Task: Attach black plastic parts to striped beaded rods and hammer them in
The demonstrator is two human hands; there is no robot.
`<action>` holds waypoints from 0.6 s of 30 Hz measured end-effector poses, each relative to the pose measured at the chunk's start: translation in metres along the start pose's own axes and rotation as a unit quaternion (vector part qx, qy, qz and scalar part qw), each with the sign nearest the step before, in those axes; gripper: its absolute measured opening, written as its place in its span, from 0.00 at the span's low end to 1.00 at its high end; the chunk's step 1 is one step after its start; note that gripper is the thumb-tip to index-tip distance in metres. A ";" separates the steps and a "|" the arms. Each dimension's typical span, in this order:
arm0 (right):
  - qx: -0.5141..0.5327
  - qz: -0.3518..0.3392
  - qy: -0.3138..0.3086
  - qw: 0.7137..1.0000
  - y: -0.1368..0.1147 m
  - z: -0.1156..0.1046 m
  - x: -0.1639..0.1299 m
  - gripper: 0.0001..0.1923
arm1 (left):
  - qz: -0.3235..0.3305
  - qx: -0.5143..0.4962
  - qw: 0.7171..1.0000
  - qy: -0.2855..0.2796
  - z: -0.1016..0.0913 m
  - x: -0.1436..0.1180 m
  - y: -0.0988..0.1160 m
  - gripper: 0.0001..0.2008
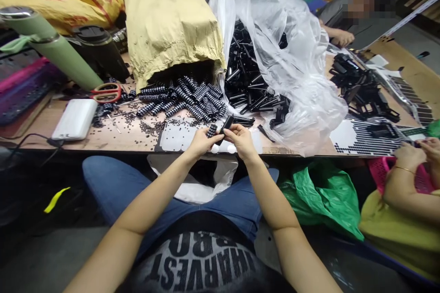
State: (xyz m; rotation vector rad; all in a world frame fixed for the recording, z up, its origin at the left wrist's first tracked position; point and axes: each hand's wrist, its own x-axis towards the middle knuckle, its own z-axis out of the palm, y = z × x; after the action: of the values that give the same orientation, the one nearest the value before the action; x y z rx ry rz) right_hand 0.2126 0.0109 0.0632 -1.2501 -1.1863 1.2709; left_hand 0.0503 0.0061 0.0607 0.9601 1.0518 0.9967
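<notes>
— Hands first: what do they grip?
— Left hand (202,141) pinches a small studded black roller (212,130); right hand (241,139) clasps a black plastic bar (225,126), the two parts touching at the table edge (137,144).
— Beyond them?
— More rollers (187,98) spill from a tan sack (168,23); black bars fill a clear bag (292,55).

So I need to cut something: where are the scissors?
In the head view, the scissors lie at the table's left, between the white power bank and the black tumbler.
</notes>
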 end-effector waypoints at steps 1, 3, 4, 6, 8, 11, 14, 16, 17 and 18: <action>-0.045 -0.033 -0.001 0.998 -0.004 0.008 -0.003 0.26 | -0.011 -0.008 1.000 0.005 0.000 -0.001 0.002 0.18; -0.188 -0.131 -0.006 0.973 -0.014 0.015 -0.008 0.36 | -0.027 -0.023 0.999 0.016 -0.004 -0.002 0.002 0.18; -0.266 -0.180 -0.023 0.947 -0.018 0.016 -0.010 0.43 | -0.034 -0.026 0.999 0.015 -0.006 -0.003 0.002 0.19; -0.386 -0.243 -0.073 0.887 -0.025 0.014 -0.011 0.50 | -0.042 -0.023 0.999 0.001 -0.010 -0.004 0.000 0.19; -0.435 -0.264 -0.098 0.855 -0.028 0.011 -0.011 0.51 | -0.032 -0.027 0.999 -0.011 -0.011 -0.005 -0.001 0.21; -0.429 -0.267 -0.086 0.859 -0.026 0.009 -0.014 0.53 | 0.001 -0.082 0.996 -0.016 -0.012 -0.007 0.001 0.25; -0.393 -0.269 -0.102 0.873 -0.024 0.010 -0.023 0.57 | 0.017 -0.110 0.994 -0.012 -0.013 -0.009 0.005 0.28; -0.369 -0.270 -0.120 0.881 -0.024 0.013 -0.030 0.58 | 0.010 -0.098 0.995 -0.005 -0.013 -0.011 0.006 0.29; -0.359 -0.271 -0.126 0.884 -0.024 0.014 -0.033 0.58 | 0.004 -0.094 0.996 -0.004 -0.013 -0.012 0.006 0.29; -0.350 -0.272 -0.131 0.887 -0.025 0.016 -0.036 0.58 | -0.003 -0.094 0.996 -0.004 -0.013 -0.012 0.005 0.29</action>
State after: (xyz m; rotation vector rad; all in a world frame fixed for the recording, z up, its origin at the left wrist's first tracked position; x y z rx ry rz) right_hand 0.1969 -0.0231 0.0902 -1.1056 -2.1388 0.5990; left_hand 0.0344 -0.0027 0.0655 0.8050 0.9354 1.0664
